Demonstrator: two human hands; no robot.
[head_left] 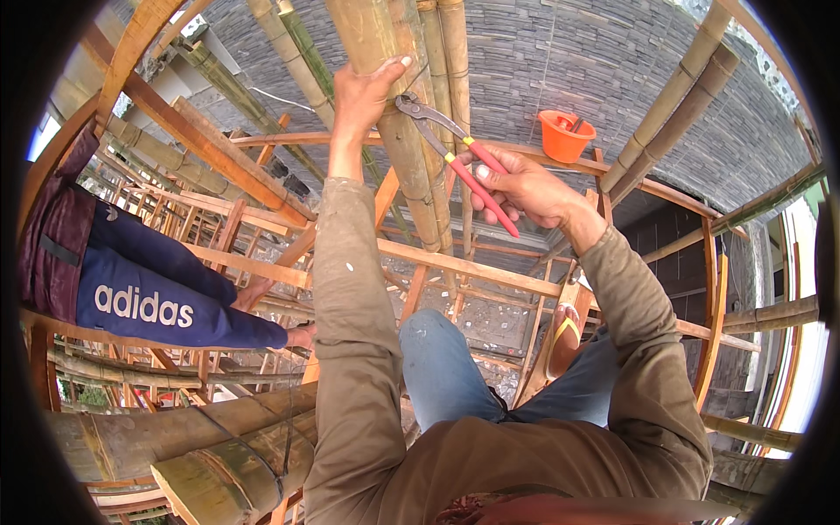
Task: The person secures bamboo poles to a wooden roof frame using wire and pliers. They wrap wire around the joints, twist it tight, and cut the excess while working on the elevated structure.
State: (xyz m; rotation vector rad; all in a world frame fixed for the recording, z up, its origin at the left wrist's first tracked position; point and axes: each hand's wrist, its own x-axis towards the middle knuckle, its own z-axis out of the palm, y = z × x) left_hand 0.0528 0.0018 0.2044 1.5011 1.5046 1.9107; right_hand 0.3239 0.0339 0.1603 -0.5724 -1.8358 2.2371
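My left hand (363,92) is wrapped around a thick upright bamboo pole (398,131), thumb pointing right. My right hand (521,184) grips the red handles of a pair of pincers (451,153). The metal jaws of the pincers sit against the same pole just right of my left thumb, at a thin wire that runs around the bamboo. More bamboo poles stand bundled right behind it.
An orange bucket (564,136) rests on a wooden rail at upper right. Another person in a dark blue sleeve (157,297) reaches across the timber frame at left. Lashed bamboo (175,437) lies at lower left. My sandalled foot (564,337) rests on a wooden batten high above the ground.
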